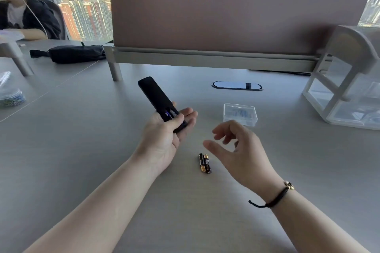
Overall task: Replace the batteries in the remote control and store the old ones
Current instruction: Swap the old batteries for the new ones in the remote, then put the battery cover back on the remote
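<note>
My left hand [164,137] holds a black remote control [157,96] palm up above the grey table [82,150], its thumb across the lower end. The remote's battery bay is uncovered and shows two batteries [170,113] inside. Two black-and-gold batteries [204,163] lie side by side on the table between my hands. My right hand [236,150] hovers just right of them, fingers curled and apart, holding nothing. A small clear plastic box [240,113] with its lid on sits beyond my right hand.
A brown desk divider [236,18] runs across the back, with a cable port [236,85] in front of it. A clear organiser with drawers [345,92] stands at the right. A black pouch [76,53] and a seated person [24,12] are at far left.
</note>
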